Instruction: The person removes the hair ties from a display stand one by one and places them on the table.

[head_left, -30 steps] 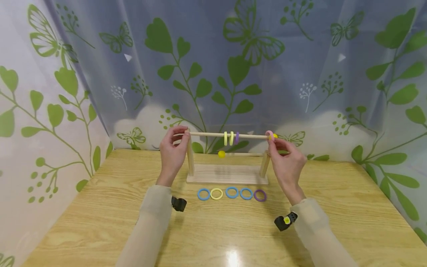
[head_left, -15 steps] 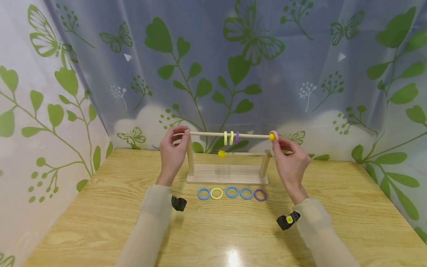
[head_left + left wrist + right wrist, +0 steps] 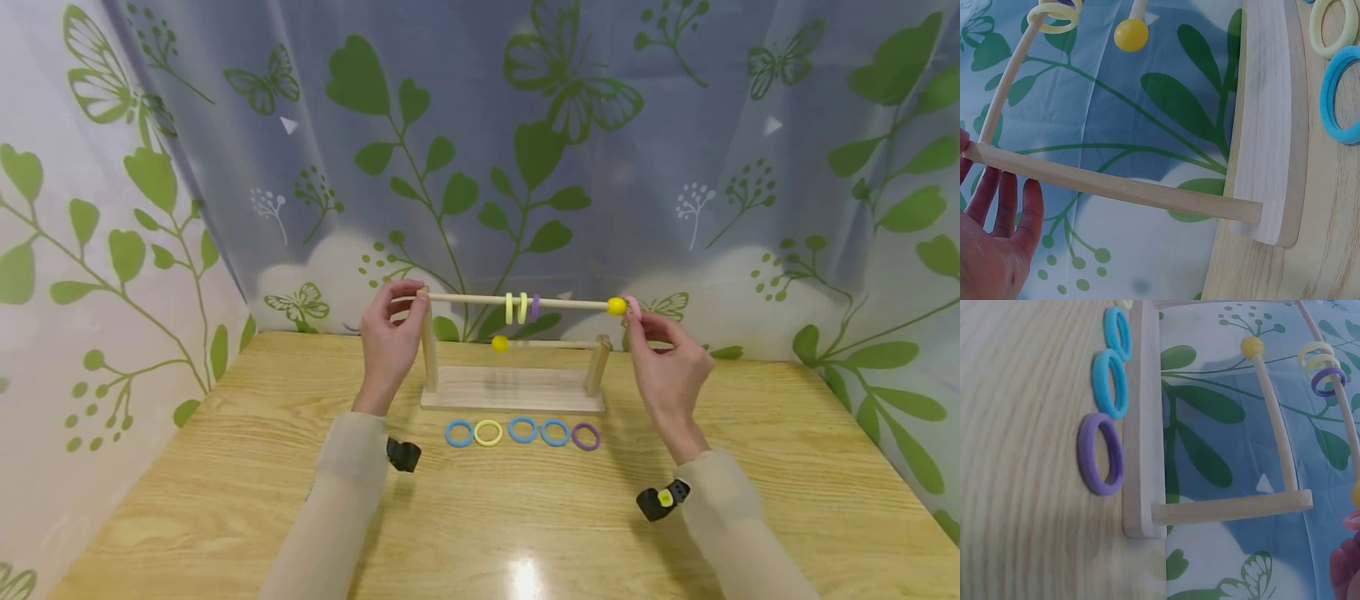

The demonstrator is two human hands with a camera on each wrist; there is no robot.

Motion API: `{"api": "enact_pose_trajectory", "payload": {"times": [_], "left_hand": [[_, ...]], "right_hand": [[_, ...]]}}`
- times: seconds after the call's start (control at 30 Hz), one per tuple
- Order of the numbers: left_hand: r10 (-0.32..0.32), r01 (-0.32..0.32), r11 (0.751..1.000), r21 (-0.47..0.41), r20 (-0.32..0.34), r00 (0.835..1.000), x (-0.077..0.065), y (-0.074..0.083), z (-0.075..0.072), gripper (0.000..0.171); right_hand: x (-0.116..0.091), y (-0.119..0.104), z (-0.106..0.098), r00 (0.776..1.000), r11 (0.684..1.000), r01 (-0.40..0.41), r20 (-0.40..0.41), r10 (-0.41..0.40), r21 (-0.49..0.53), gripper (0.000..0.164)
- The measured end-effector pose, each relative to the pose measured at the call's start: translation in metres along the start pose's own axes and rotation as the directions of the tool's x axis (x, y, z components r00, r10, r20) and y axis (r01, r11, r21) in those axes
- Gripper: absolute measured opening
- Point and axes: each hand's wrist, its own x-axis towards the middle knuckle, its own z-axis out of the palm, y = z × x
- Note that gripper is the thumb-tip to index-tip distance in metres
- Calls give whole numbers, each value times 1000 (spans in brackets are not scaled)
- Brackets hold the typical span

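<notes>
At the left end of the wooden stand (image 3: 513,387), my left hand (image 3: 390,346) grips the top of the tall post (image 3: 1116,185) between thumb and fingers. My right hand (image 3: 670,385) pinches a pink hair tie (image 3: 634,307) just right of the yellow ball (image 3: 617,307) that ends the upper rod (image 3: 465,298). Two yellow hair ties (image 3: 509,308) and a purple hair tie (image 3: 536,307) hang on that rod. Only the right hand's fingertips show in the right wrist view, at its right edge.
The lower rod (image 3: 558,343) runs from the short right post (image 3: 597,367) to another yellow ball (image 3: 500,343). In front of the base, several hair ties lie in a row on the table (image 3: 480,517): blue (image 3: 522,430), yellow (image 3: 488,433) and purple (image 3: 586,437). A patterned curtain (image 3: 465,125) stands behind.
My right hand has drawn the pink hair tie rightward, from the rod beside the yellow ball, over the ball and past it. The left hand keeps its grip on the post.
</notes>
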Motion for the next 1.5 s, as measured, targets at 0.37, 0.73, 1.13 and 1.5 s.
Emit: {"api": "enact_pose_trajectory", "payload": {"times": [0.37, 0.73, 1.13, 1.5], "left_hand": [[-21, 21, 1000, -2, 1, 1000, 0, 3, 2, 21], [-17, 17, 1000, 10, 0, 1000, -8, 29, 2, 23], [-13, 13, 1000, -1, 2, 1000, -9, 30, 0, 21], [-22, 22, 1000, -10, 7, 1000, -9, 32, 0, 21]], "right_hand": [[-7, 5, -13, 999, 999, 18, 38, -17, -31, 16], [-17, 6, -23, 997, 1000, 27, 71, -26, -11, 14], [-30, 7, -28, 995, 1000, -3, 103, 4, -8, 13], [-37, 1, -29, 987, 999, -39, 153, 39, -4, 10]]}}
